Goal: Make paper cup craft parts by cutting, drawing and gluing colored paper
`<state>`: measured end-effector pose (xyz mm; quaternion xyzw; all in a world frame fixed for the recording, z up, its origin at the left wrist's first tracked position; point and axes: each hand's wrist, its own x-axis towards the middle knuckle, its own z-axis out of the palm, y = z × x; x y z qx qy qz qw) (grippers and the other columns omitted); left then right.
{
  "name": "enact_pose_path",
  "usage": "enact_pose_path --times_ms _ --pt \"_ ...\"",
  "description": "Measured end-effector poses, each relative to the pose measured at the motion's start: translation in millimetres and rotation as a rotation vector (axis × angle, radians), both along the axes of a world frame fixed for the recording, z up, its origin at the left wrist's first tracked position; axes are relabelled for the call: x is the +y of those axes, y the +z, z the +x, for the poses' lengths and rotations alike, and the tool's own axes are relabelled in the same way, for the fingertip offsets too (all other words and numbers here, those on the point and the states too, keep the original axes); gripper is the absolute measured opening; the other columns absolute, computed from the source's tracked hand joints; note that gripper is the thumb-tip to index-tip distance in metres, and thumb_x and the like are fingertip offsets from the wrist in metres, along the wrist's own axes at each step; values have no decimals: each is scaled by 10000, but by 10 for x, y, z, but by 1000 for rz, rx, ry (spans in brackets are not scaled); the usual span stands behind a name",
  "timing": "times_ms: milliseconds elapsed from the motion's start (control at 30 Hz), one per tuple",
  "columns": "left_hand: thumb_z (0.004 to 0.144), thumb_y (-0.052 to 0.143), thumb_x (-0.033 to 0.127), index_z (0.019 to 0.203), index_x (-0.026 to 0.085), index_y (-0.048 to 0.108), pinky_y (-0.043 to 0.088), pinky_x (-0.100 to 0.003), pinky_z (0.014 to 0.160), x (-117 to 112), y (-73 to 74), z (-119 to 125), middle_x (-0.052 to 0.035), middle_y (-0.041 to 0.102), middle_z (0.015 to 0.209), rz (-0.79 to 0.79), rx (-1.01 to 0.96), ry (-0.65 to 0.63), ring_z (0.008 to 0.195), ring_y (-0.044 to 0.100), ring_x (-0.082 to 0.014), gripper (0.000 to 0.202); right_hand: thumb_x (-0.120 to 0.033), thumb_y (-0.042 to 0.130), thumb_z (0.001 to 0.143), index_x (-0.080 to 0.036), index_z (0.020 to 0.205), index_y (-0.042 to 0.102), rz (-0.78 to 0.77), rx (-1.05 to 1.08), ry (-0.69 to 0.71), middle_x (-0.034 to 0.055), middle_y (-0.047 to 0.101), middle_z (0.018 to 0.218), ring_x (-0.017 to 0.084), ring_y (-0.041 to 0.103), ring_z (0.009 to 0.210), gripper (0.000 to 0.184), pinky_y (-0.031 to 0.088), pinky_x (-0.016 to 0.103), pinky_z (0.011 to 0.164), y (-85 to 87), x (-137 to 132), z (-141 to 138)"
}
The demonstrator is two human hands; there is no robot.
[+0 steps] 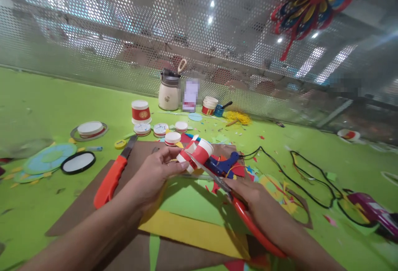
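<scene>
Between the fingertips of my left hand (158, 169) is a tilted red and white paper cup (200, 151), cut open along part of its side. My right hand (251, 194) grips a pair of scissors (248, 221) with orange handles. Their metal blades reach up to the cup's cut edge, near my left thumb. Just behind the scissors lies a blue glue gun (222, 165) with a black cord. Below both hands are a green paper sheet (192, 204) and a yellow paper strip (192, 235) on a brown board (73, 204).
An orange-handled knife (112, 179) lies left of my left forearm. Behind the board stand a red and white tub (140, 112), several white lids (172, 138) and a cream jug (169, 92). Paper scraps litter the green table (311, 138). A purple device (370, 208) sits at right.
</scene>
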<state>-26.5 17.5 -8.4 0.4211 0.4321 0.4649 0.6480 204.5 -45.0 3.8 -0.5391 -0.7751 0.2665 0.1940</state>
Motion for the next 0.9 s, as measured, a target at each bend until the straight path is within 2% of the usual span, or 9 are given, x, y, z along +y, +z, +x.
enact_pose_path --times_ms 267,367,467,567,667,733,833,900 --pt "629 768 150 946 142 610 498 -332 758 -2 25 7 -79 661 959 -103 2 -16 848 640 -206 354 -236 453 902 -252 1167 648 -62 -5 14 62 716 1031 246 641 945 329 469 341 839 33 21 -27" --pt "622 766 120 1073 175 600 508 -340 759 19 38 -23 -69 666 972 -140 -39 -44 861 646 -209 484 -233 481 887 -247 1128 666 -62 -53 -3 67 721 998 242 647 904 304 476 332 802 -5 61 -14" --pt "652 743 127 1199 200 558 506 -344 766 45 47 -64 -72 687 975 -192 -61 -141 870 653 -214 582 -227 511 869 -240 1108 675 -59 -89 -6 66 726 962 235 652 862 290 479 318 769 -39 96 15" --pt "689 722 166 1122 150 601 504 -347 796 61 47 -91 -94 697 979 -190 -33 -209 886 650 -219 450 -231 526 866 -249 1100 673 -33 -53 60 30 725 945 204 652 809 277 481 283 726 5 94 48" --pt "692 720 185 1051 134 621 510 -344 784 69 35 -96 -92 702 940 -160 1 -222 878 647 -223 376 -277 552 855 -235 1072 677 12 -5 114 0 725 901 181 653 764 254 488 250 676 95 86 84" --pt "684 728 196 1074 131 601 514 -346 773 72 26 -92 -95 702 931 -146 0 -208 880 649 -229 415 -330 549 852 -207 1109 660 104 -13 30 18 726 955 190 663 805 306 501 257 710 129 123 120" --pt "671 742 200 1158 122 538 515 -349 765 75 25 -92 -108 701 931 -141 -21 -182 875 656 -233 534 -369 525 858 -159 1246 572 231 -111 -188 85 682 1133 220 654 940 443 482 297 834 92 279 202" --pt "658 748 187 1189 122 509 519 -352 755 79 30 -102 -103 704 897 -142 -18 -166 839 662 -228 585 -369 543 844 -162 1267 550 230 -213 -309 115 692 1092 248 657 925 471 480 324 810 16 417 271"
